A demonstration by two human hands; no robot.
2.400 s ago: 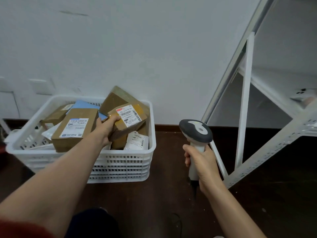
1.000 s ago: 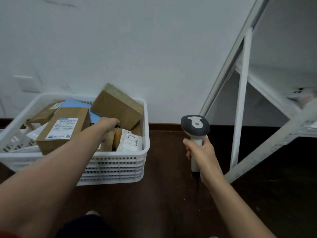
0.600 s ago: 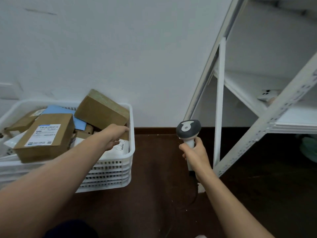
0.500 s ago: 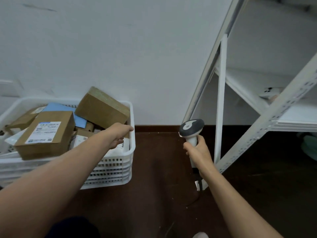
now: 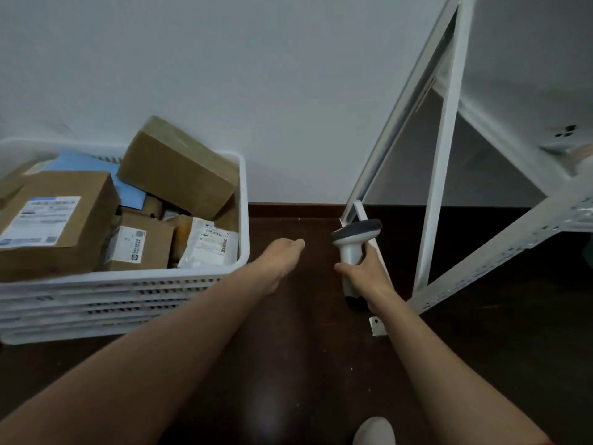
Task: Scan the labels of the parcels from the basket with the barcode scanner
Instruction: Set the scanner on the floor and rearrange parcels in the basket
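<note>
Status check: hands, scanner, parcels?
Left hand empty, outside basket. Right hand grips scanner. Parcels in basket. Nothing blocking.

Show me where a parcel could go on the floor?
The dark floor is bare between the white basket and the shelf frame, under both arms. The basket itself is crowded with parcels, piled to its rim.

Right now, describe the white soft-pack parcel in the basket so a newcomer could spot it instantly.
Start at the white basket on the dark floor against the wall. In its near right corner, under the big tilted brown box, leans the white parcel. It is the only soft white bag among brown cardboard boxes, with a small barcode label near its right edge.
</note>
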